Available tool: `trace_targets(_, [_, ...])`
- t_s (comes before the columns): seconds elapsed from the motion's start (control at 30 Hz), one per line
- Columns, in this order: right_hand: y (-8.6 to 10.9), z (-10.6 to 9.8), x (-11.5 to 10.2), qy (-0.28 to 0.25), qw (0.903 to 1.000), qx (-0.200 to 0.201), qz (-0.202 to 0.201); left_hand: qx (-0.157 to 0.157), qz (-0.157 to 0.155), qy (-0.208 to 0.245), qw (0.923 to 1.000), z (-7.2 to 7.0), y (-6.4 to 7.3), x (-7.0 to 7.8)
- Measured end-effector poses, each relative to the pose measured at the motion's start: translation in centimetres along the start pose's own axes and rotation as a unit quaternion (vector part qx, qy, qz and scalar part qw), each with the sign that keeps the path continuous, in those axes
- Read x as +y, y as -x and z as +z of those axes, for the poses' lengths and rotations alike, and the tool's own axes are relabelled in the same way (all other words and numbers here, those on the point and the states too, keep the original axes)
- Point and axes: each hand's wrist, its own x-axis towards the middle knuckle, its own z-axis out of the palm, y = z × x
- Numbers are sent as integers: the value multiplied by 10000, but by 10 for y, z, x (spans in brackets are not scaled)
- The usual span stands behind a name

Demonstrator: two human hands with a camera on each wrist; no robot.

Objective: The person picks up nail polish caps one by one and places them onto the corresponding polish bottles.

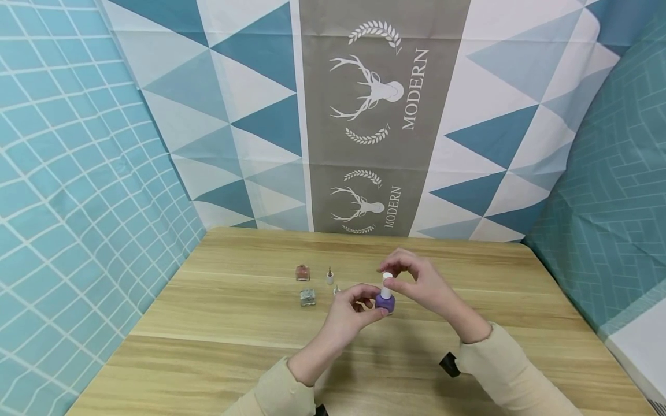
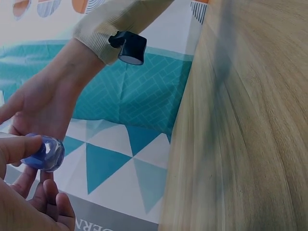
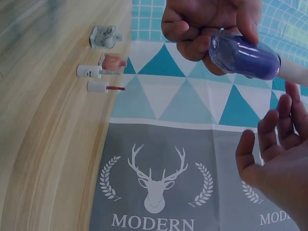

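A nail polish bottle [image 1: 385,303] of purple polish is held upright above the table, between my two hands. My left hand [image 1: 346,312] pinches the glass body between thumb and fingers. On its tall white cap [image 1: 387,286] are the thumb and index finger of my right hand [image 1: 421,283], coming from the right. The cap sits on the bottle neck; in the right wrist view the purple bottle [image 3: 248,55] and white cap [image 3: 292,71] lie in one line. The other right fingers [image 3: 269,130] are spread loosely beside the cap.
To the left on the wooden table [image 1: 234,323] stand a pinkish-brown polish bottle [image 1: 303,273] and a clear glittery one [image 1: 307,297], both uncapped. Beside them two white brush caps [image 1: 330,278] stand with brushes pointing up. A patterned cloth [image 1: 260,115] hangs behind the table.
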Motion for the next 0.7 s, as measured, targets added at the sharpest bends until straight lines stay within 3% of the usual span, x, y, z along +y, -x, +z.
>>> trace_targets(0.13, [2,-1,2,99,9994,-274,-196,15,1,-20,10000,-1,1,-1])
trace_targets(0.33, [5,-3,-1,-188,9978,-582,-242,-9,-28,8,10000,-2,2,0])
trace_targets(0.7, [5,-1,0,-236,9977,-495,-404,-12,-6,-64,10000,-3,2,1])
